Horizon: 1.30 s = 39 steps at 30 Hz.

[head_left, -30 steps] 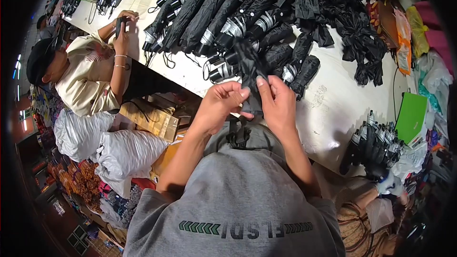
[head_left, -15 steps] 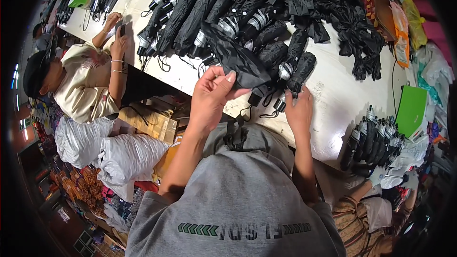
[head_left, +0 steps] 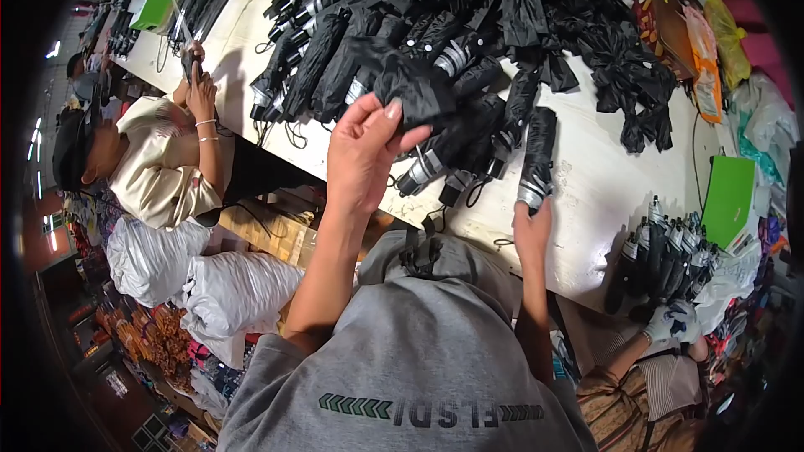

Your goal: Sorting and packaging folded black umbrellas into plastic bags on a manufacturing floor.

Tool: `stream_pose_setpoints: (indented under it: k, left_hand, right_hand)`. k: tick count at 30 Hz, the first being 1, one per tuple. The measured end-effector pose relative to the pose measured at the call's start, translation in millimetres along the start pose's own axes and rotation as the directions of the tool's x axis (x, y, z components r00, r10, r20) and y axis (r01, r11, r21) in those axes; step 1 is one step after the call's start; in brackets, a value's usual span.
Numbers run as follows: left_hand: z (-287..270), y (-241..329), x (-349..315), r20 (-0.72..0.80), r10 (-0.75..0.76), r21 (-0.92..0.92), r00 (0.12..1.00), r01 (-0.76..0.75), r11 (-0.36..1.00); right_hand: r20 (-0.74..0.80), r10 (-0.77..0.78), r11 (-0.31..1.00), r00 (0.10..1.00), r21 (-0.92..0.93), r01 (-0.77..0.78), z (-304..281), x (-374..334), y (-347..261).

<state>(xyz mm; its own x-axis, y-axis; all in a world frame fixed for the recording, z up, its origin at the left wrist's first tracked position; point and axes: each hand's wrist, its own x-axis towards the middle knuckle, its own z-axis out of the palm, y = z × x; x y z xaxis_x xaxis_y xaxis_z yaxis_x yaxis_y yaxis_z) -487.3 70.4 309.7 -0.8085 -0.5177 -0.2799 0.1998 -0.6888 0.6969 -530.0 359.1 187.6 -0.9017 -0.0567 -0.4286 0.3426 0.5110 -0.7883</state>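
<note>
While the left hand (head_left: 358, 155) pinches soft-looking black cloth (head_left: 414, 94), the right hand (head_left: 533, 233) grips a folded umbrella (head_left: 539, 146). It looks stiff; hold its silver end (head_left: 531, 194).

— What is the left hand (head_left: 360, 151) pinching?
— A piece of black cloth (head_left: 414, 94), crumpled, its outline slightly blurred.
— And the right hand (head_left: 533, 230)?
— It grips a slim, folded black umbrella (head_left: 539, 146) by the silvery near end.
— How is that lying?
— Lengthwise, far end pointing away from the person, over the pale surface (head_left: 590, 176); whether they touch, I can't tell.
</note>
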Motion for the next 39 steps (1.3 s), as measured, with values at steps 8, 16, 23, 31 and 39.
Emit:
stream_pose_setpoints:
  k: [8, 16, 23, 31, 39]
  left_hand:
    - [34.6, 26.0, 21.9, -0.119, 0.177, 0.067, 0.977, -0.170, 0.983]
    - [43.5, 39.3, 11.9, -0.003, 0.148, 0.123, 0.989, -0.147, 0.982]
    - [14.3, 55.7, 15.2, 0.266, 0.174, 0.242, 0.948, -0.241, 0.940]
    - [-6.2, 50.6, 28.0, 0.389, -0.003, 0.213, 0.921, -0.087, 0.973]
    - [3.0, 25.9, 2.0, 0.549, -0.133, 0.162, 0.825, 0.051, 0.985]
  right_hand:
    - [0.228, -0.430, 0.900, 0.874, 0.181, 0.396, -39.0, -81.7, -107.2]
    - [0.291, -0.614, 0.778, 0.734, 0.063, 0.626, -44.9, -88.0, -124.2]
    - [0.245, -0.644, 0.761, 0.725, 0.105, 0.640, -39.6, -83.8, -119.8]
    - [0.340, -0.637, 0.770, 0.692, 0.317, 0.554, -21.6, -83.8, -126.5]
    - [0.640, -0.270, 0.751, 0.719, 0.607, -0.258, 0.7, -93.8, -158.1]
